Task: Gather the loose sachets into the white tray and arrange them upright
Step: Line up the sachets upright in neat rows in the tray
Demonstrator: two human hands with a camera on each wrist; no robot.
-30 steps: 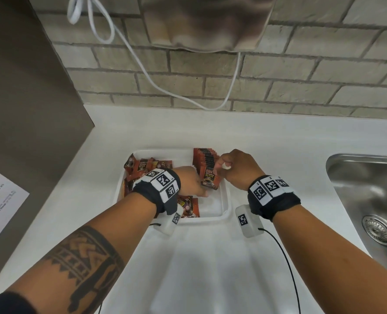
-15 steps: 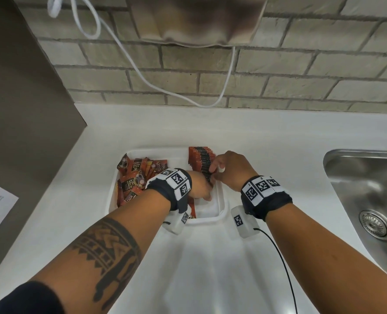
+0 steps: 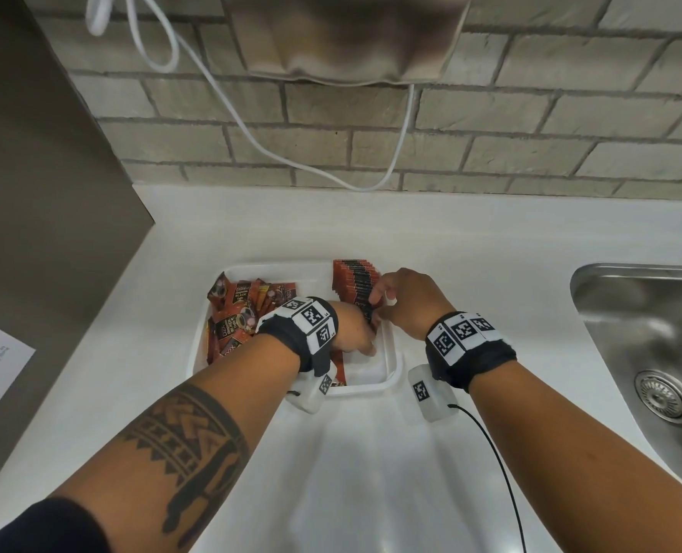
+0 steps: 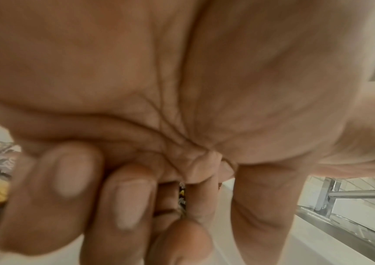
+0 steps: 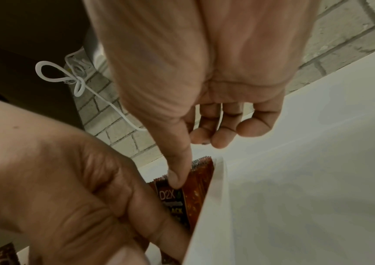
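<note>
While a jumble of loose sachets lies tipped every way in the left half of the white tray, the person's left hand reaches across to the tray's right half, fingers curled; a sliver of printed foil shows between them in the left-wrist view, though whether it is truly pinched cannot be told. At the tray's right wall stands the upright row of sachets, and the right hand steadies it, the thumb pressing the front packet, the other fingers loosely curled, grasping nothing. The packets look light, thin and slick, likely to slump or fan out; the crimped top edge seems the surest place to pinch. Only the right-wrist view shows the thumb's contact and the "D2X" print; only the head view shows the whole tray and the sink well to its right.
</note>
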